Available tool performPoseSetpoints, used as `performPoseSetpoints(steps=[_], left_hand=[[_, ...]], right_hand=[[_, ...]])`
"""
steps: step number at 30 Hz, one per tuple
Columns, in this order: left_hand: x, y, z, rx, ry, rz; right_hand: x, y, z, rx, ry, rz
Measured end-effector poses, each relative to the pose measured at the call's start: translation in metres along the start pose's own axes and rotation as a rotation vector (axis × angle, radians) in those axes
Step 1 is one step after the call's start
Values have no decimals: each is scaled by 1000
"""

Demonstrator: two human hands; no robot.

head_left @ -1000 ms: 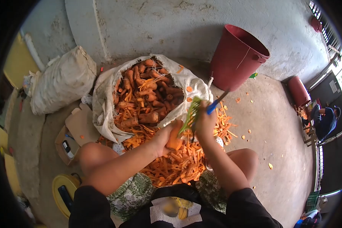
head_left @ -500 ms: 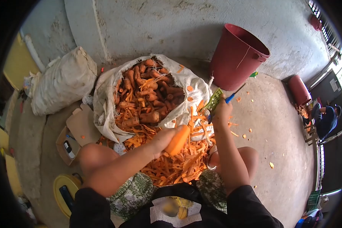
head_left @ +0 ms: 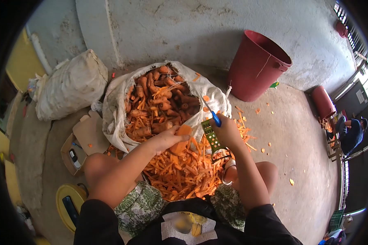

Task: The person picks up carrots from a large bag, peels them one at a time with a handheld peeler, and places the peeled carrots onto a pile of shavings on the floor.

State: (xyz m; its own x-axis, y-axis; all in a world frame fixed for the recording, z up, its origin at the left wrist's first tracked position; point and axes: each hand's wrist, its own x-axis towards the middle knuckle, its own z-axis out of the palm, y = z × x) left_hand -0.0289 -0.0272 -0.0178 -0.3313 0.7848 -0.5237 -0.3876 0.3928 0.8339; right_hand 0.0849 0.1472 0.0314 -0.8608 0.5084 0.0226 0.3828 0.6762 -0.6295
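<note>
My left hand (head_left: 166, 140) is closed around a peeled orange carrot (head_left: 182, 141), held above the peelings. My right hand (head_left: 229, 132) grips a green peeler (head_left: 212, 137) with a perforated body, along with a blue-handled knife (head_left: 216, 119) whose blade points up and away. The peeler is just right of the carrot, with a small gap between them. Below both hands a heap of carrot peelings (head_left: 180, 173) lies between my legs. Beyond it stands an open white sack (head_left: 114, 118) full of unpeeled carrots (head_left: 161, 98), with some peelings among them.
A tall red bin (head_left: 253, 67) stands by the wall, and a stuffed white sack (head_left: 73, 87) leans at the left. An open cardboard box (head_left: 90, 132) and a yellow lid (head_left: 65, 194) lie beside my leg. Another person (head_left: 349, 132) sits far right.
My right hand has swung inward and down, bringing the peeler and knife close to the carrot. My left hand has shifted slightly up and left, turning the carrot more upright.
</note>
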Motion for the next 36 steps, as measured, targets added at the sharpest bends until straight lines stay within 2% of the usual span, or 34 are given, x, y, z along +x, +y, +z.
performPoseSetpoints(steps=[2,3,5,6,8,9,11,14,18,23,27,29,31,36], left_hand=[[2,-7,-3,134,58,203],[3,-8,-5,136,56,204],[4,-7,-9,405,230,407],[-1,-1,-8,406,230,407],[-16,15,-3,1040,522,550],[-16,14,-2,1040,522,550],[-16,11,-1,960,672,703],[-19,13,2,1024,701,788],[-24,15,6,1105,697,720],[-22,13,3,1200,761,778],[-27,17,9,1201,733,785],[-30,20,9,1202,785,851],[-28,19,3,1198,781,818],[-27,19,3,1198,750,775]], right_hand=[[-2,1,-1,-44,-93,15],[-4,2,-1,-43,-90,16],[-7,4,1,-163,-149,-78],[-7,5,4,-166,-165,-78],[-8,6,9,-158,-177,-98],[-9,6,11,-150,-190,-118],[-14,3,15,-142,-197,-123],[-17,-1,23,-113,-201,-137],[-18,-7,30,-85,-215,-136],[-16,-5,38,-99,-198,-128],[-14,-8,38,-1,-186,-72],[-16,-13,36,46,-193,-58],[-21,-16,37,72,-203,-128],[-21,-13,43,9,-230,-110]])
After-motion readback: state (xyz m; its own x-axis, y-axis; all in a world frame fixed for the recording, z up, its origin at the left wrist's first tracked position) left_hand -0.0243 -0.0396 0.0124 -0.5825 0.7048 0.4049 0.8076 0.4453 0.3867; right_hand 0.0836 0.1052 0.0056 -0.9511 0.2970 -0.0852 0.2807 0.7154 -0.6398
